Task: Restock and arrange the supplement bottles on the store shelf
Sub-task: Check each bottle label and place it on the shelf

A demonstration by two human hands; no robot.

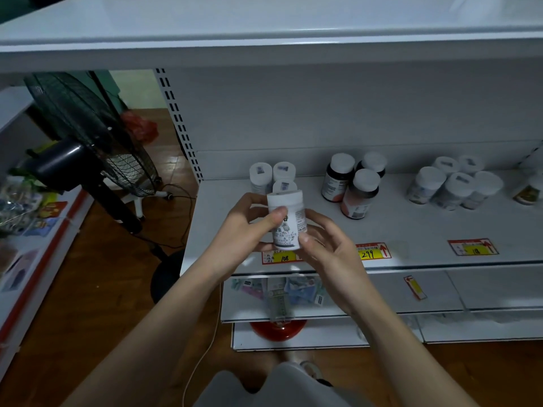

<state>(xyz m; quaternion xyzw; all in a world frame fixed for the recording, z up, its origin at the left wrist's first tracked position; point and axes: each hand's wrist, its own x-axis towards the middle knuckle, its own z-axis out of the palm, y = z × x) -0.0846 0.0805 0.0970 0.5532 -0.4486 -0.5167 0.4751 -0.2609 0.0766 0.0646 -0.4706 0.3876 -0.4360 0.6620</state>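
Note:
I hold a white supplement bottle point(287, 220) upright above the front of the white shelf point(411, 230). My left hand point(249, 224) grips it from the left with the thumb across its label. My right hand point(326, 242) grips its lower right side. Right behind it stand three white bottles point(271, 174) of the same kind. To the right is a cluster of three dark bottles point(351, 183) with white caps. Farther right stand several white bottles point(454, 183), and one more bottle point(529, 190) sits at the frame's right edge.
Price tags point(371, 251) line the shelf's front edge. A shelf board point(264, 45) hangs overhead. A black standing fan point(88, 142) and its cable fill the aisle on the left, by another shelf unit point(26, 224). A lower shelf point(411, 292) holds packets, with a red object point(277, 329) beneath.

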